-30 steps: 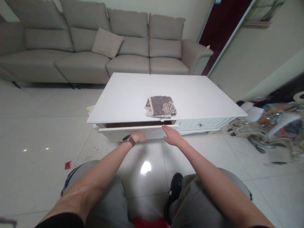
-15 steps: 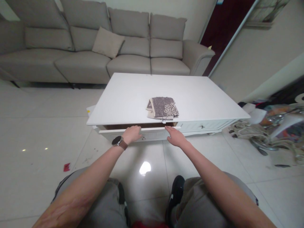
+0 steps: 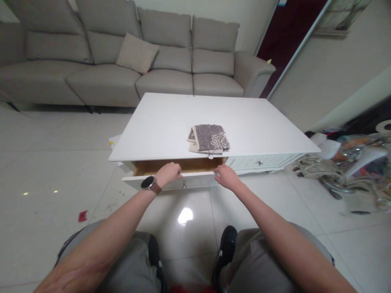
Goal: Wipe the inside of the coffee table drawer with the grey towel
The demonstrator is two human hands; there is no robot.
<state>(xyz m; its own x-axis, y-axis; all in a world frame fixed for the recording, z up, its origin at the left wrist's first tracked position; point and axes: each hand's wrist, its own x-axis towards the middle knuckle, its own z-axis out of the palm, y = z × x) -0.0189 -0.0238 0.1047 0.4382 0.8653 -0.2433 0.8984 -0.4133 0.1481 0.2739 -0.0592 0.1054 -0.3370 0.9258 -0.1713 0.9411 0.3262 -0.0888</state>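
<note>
along the near side of the white table [image 3: 259, 122], on its left half, a drawer [image 3: 200, 181] stands part-way open, its pale brown inside showing behind the white front panel. the left hand [image 3: 168, 175] lies over the panel's top edge around the middle, fingers close together and bent over the rim, the thumb side toward the front; the right hand [image 3: 227, 177] does likewise near the right end, its fingers narrowed onto the edge — how hard either one presses, i cannot tell. the drawer looks like painted wood: stiff, fairly light for its width, unlikely to give or break under fingers, though the smooth paint may be a little slippery. a wide box like this probably tends to skew if drawn from one side, so two holds set well apart on the rim seem a sound choice. the small knob [image 3: 183, 185] on the panel, just below the left hand, offers another place to take hold — central, but only big enough for a few fingertips. a folded cloth [image 3: 210, 138] rests on the table right above the opening, soft and light by its look, with neither hand on it.
</note>
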